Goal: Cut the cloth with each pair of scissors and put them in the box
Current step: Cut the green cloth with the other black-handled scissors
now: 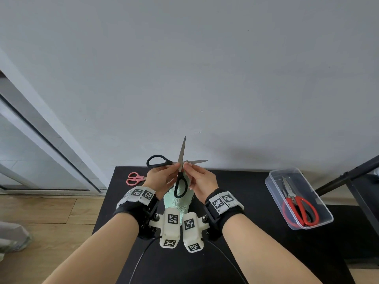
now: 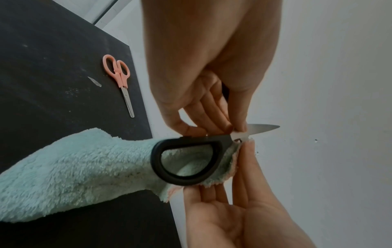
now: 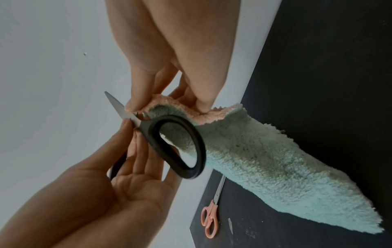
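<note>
Black-handled scissors [image 1: 182, 152] are held up above the table with the blades spread wide, one pointing up and one pointing right. My left hand [image 1: 177, 166] pinches them at the pivot; one handle loop [image 2: 156, 159] hangs down. A fluffy mint-green cloth [image 1: 180, 203] with a pink underside hangs from my right hand [image 1: 186, 166], which pinches its top edge right at the pivot. In the right wrist view the cloth [image 3: 265, 159] trails down behind the loop [image 3: 200, 151]. A clear plastic box [image 1: 268, 181] at the right holds red scissors [image 1: 299, 208].
Small pink scissors [image 1: 134, 178] lie closed at the far left corner of the black table [image 1: 246, 232], with a small white scrap [image 2: 94, 81] beside them. A dark metal frame [image 1: 348, 177] stands right of the box. The wall is close behind the table.
</note>
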The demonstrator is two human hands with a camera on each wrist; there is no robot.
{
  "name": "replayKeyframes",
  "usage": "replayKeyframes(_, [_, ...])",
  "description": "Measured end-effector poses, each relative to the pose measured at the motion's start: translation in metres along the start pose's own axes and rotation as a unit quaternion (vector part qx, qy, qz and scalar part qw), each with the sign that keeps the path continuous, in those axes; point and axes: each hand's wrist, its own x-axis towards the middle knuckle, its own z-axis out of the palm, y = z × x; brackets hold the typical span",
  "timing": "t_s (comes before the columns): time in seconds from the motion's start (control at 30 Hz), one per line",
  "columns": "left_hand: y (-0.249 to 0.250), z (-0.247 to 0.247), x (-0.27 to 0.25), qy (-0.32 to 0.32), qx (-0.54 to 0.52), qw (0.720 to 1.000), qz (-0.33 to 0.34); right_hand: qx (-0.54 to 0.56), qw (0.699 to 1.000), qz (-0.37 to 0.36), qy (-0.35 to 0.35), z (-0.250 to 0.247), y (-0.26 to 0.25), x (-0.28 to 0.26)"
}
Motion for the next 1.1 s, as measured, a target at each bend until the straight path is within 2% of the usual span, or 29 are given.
replayKeyframes(0.2, [0.003, -0.004, 0.001, -0.014, 0.032, 0.999, 0.008, -0.04, 0.999, -0.027, 0.003, 0.0, 0.002, 0.007])
replayKeyframes(0.5, [0.008, -0.007, 0.004, 0.023, 0.092, 0.995, 0.032, -0.11, 0.992, -0.053, 0.017, -0.006, 0.011, 0.022])
replayKeyframes(0.7, [0.013, -0.006, 0.002, 0.028, 0.096, 0.994, 0.045, -0.113, 0.991, -0.067, 0.009, -0.013, 0.009, 0.026])
replayKeyframes(1.1, [0.012, -0.001, -0.003, 0.043, 0.092, 0.993, 0.053, -0.117, 0.992, -0.05, 0.001, -0.029, -0.007, 0.018])
